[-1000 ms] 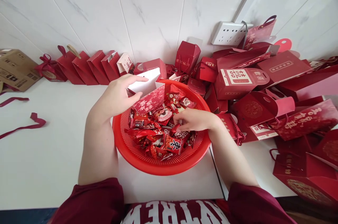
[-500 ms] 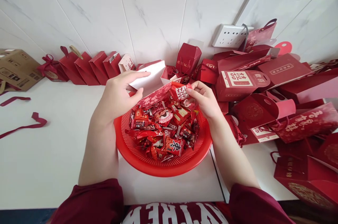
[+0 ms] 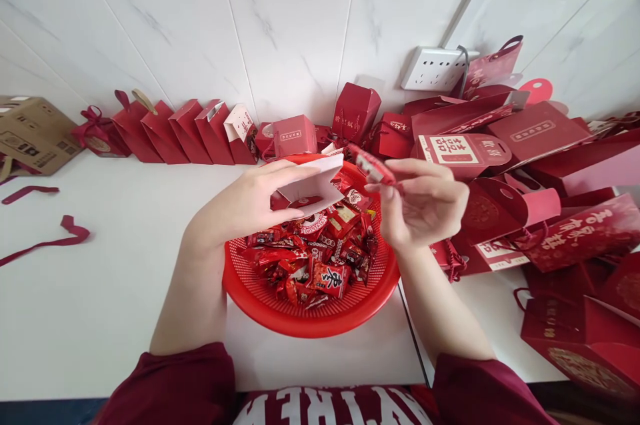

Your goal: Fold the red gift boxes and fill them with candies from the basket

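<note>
Red plastic, the colander (image 3: 310,326) stands on the white bench (image 3: 125,305) beneath both grips and carries a heap of wrapped sweets (image 3: 327,276). The left grip (image 3: 245,195) is parted around a small cardboard gift box (image 3: 320,188), fingers above and thumb below; the box's pale inner surface shows toward the right grip (image 3: 425,201). That right grip is nearly closed, thumb and fingers pinching one candy packet (image 3: 373,167), which hangs just beside the box, apart from it. Compared with half a second earlier, the box is tipped so that its printed face no longer shows, and the right grip is turned palm upward; a second earlier it is down among the sweets. In effect, the picking-out appears complete: the packet is out of the colander, yet outside the box. Beyond the left grip stands a row of red cartons (image 3: 187,131).
</note>
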`<state>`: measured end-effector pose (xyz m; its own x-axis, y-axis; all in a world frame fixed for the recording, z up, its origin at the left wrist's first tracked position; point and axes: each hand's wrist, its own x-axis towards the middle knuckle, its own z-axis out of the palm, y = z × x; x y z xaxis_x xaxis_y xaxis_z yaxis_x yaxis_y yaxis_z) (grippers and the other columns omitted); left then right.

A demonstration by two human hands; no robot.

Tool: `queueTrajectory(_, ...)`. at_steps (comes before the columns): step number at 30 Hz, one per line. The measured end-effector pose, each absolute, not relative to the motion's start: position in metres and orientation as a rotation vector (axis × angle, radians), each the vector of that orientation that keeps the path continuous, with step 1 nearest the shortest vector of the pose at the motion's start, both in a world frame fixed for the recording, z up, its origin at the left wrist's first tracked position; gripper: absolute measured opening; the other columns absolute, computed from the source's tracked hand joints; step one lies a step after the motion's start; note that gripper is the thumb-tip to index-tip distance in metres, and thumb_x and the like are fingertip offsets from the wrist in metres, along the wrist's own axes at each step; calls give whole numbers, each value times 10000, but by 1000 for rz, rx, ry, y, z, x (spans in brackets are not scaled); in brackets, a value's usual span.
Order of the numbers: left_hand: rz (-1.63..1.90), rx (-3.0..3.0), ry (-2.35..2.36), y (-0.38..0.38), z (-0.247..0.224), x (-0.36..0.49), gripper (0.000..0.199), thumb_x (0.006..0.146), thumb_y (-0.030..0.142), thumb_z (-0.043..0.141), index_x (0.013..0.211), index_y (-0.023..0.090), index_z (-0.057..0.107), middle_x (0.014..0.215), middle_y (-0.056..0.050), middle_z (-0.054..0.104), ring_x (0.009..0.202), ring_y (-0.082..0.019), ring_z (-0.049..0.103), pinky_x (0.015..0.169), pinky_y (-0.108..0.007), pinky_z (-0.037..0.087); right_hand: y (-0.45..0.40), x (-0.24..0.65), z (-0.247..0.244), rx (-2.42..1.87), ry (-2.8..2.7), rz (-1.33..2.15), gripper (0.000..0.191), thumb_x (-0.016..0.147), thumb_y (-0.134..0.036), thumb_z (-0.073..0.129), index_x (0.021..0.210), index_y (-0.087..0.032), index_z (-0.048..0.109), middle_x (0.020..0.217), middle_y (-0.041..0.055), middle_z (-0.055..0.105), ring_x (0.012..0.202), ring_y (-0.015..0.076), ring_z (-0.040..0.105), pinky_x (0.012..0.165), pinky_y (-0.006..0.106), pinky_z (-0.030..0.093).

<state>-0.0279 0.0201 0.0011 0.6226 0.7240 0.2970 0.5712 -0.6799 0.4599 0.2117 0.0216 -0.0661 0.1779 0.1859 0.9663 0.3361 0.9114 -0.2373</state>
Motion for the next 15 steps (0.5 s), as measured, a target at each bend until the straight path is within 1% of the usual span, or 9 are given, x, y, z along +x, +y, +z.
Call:
queueTrajectory(2,673,2534,1002,20,1,-28,547,944,388,698,1474,368,563,1397,-4,660,1258,-237,632,1056,-333,532,19,211,-65,-325,-1552,-193,372,799,-26,663,1107,-232,632,1042,72,730,944,218,742,721,342,663)
queueTrajectory(4,681,2533,987,21,0,-28,531,942,421,699,1457,373,579,1371,2,671,1242,-230,640,1061,-335,526,17,211,-64,-253,-1700,-190,340,817,-17,645,1105,-198,636,1040,84,745,938,203,751,697,304,668)
queueTrajectory(6,663,2528,985,22,-1,-30,549,945,418,697,1474,373,559,1385,3,659,1248,-223,637,1068,-333,520,16,210,-64,-252,-1813,-154,282,858,-44,648,1096,-195,632,1051,81,752,930,190,755,704,295,671)
queueTrajectory(8,653,2541,980,23,-3,-31,568,945,369,702,1490,358,543,1411,-1,642,1262,-221,630,1076,-333,515,15,210,-64,-344,-1916,-146,262,897,-59,638,1115,-203,636,1100,81,750,975,185,749,783,314,673)
queueTrajectory(9,665,2555,980,24,-4,-32,572,940,336,706,1488,349,546,1414,-4,641,1263,-221,629,1082,-335,512,14,210,-65,-421,-1979,-137,280,919,-49,609,1150,-205,636,1172,96,738,1032,189,739,843,333,668)
queueTrajectory(11,721,2564,1033,25,-7,-34,559,926,272,704,1467,328,574,1405,-9,649,1256,-224,634,1077,-338,521,14,210,-65,-588,-2123,-95,365,954,-15,521,1258,-191,619,1378,152,652,1221,224,675,974,392,632)
queueTrajectory(13,806,2527,1155,27,-10,-35,533,918,233,675,1442,302,604,1378,-20,668,1212,-227,658,1022,-339,558,15,209,-66,-708,-2240,-23,458,970,6,440,1373,-169,569,1554,194,495,1405,261,539,1088,453,566)
queueTrajectory(15,890,2460,1302,29,-13,-37,505,909,214,644,1410,278,637,1353,-26,685,1152,-227,687,959,-335,589,17,209,-66,-750,-2275,14,504,981,-2,411,1448,-162,516,1613,202,409,1495,277,424,1155,498,502)
